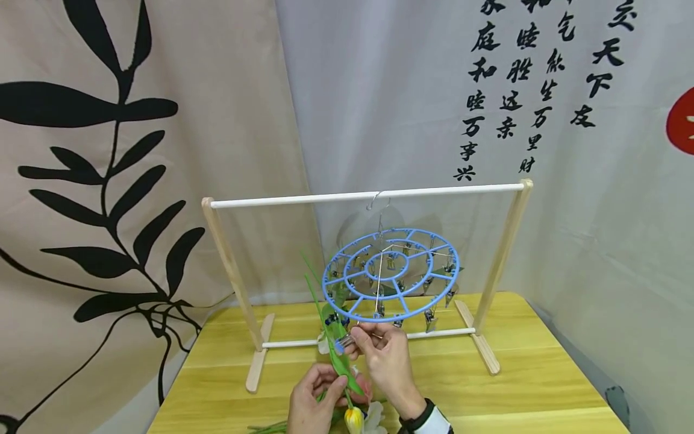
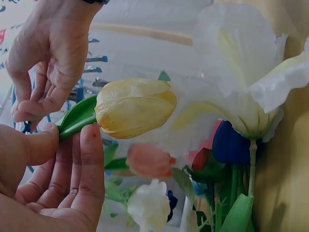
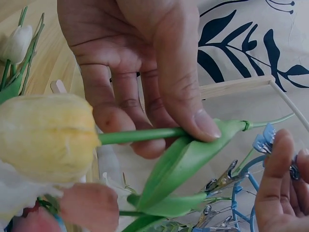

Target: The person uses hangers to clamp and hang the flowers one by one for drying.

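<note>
My left hand (image 1: pixel 317 398) pinches the green stem and leaf of a yellow tulip (image 1: pixel 354 420), between thumb and fingers in the right wrist view (image 3: pixel 159 87). The blossom points down toward me while the stem slants up past the rack's left side. Just above, my right hand (image 1: pixel 387 364) holds a small clip with blue grips (image 3: pixel 264 139) at the near edge of a round blue hanging rack (image 1: pixel 458 265). Metal clips hang all around its rings. In the right wrist view the stem's upper end passes close behind the blue grips.
The rack hooks over the white top bar (image 1: pixel 303 199) of a wooden stand (image 1: pixel 230 271) on a yellow wood-grain table (image 1: pixel 542 374). Nearer me are a large white flower (image 2: pixel 231 63), a pink tulip (image 2: pixel 149 160) and a dark blue flower (image 2: pixel 234 142). Printed curtains hang behind.
</note>
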{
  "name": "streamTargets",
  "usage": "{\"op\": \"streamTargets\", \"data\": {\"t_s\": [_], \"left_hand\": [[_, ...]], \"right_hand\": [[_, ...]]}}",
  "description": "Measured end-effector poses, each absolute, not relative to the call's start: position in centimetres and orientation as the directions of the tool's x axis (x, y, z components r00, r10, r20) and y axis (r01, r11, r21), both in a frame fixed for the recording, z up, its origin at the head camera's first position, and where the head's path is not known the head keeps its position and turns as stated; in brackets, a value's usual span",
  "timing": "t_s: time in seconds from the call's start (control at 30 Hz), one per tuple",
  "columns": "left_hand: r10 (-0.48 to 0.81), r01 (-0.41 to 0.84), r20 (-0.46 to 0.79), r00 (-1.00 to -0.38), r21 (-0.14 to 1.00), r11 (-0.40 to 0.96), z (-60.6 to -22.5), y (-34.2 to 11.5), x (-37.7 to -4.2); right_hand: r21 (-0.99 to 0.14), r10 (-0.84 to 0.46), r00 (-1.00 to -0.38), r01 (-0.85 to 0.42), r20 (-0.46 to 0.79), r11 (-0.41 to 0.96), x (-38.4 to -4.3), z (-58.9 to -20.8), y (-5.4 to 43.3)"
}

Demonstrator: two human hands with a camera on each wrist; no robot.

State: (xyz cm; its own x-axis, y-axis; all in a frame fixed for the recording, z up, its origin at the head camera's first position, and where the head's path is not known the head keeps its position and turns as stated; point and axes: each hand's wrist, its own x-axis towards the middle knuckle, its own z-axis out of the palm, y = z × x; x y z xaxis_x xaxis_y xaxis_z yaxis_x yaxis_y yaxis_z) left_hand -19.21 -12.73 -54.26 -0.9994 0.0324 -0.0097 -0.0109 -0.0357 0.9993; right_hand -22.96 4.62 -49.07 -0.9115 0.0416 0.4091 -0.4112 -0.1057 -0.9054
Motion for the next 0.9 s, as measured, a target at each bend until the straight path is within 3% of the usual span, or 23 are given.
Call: {"op": "streamTargets", "data": {"t_s": [0.9], "left_hand": [[0.049,-0.006,-0.004,-0.999,0.999,-0.038,-54.13,-12.29,-19.25]], "right_hand": [[-0.913,0.069,-0.926,-0.376,0.370,-0.158,-23.15,-49.21,4.24]]}}
